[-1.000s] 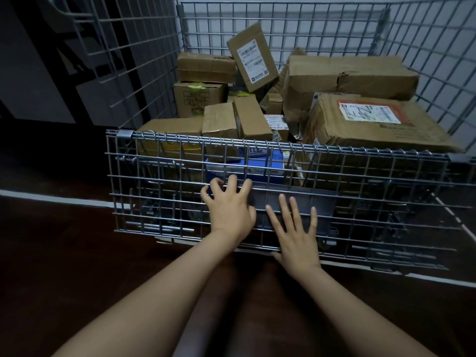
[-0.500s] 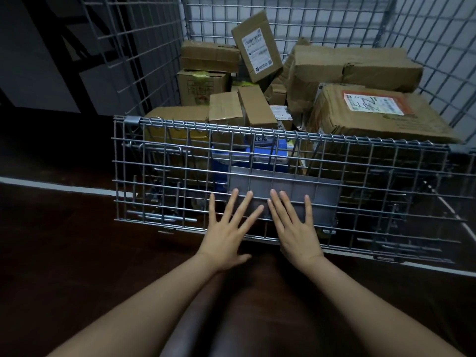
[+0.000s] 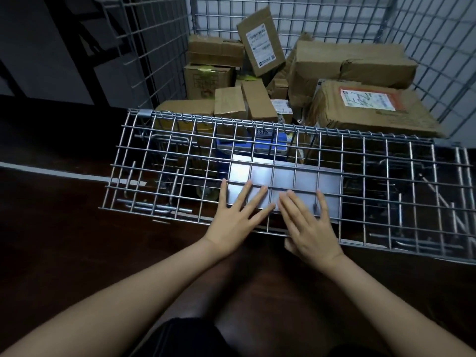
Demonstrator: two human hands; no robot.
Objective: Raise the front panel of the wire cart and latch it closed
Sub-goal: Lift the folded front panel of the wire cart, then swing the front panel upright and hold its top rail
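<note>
The wire cart's front panel (image 3: 164, 161) is hinged along its top bar and tilts out toward me, its free lower edge lifted off the cart. A plain metal plate (image 3: 296, 176) is fixed at its middle. My left hand (image 3: 231, 228) lies flat on the panel's near edge with fingers spread over the plate. My right hand (image 3: 309, 233) rests beside it, fingers on the wires and thumb tucked under the edge. Latch rods (image 3: 154, 210) lie along the panel's lower left.
Several cardboard boxes (image 3: 360, 63) fill the cart behind the panel, with a blue item (image 3: 260, 145) low at the front. Tall wire side walls (image 3: 154, 47) rise left and right. The floor is dark, with a white line (image 3: 51, 171) on the left.
The panel's lower edge has swung outward and up from hanging flat. Both hands slid down from its middle to the near edge, and my view moved closer.
</note>
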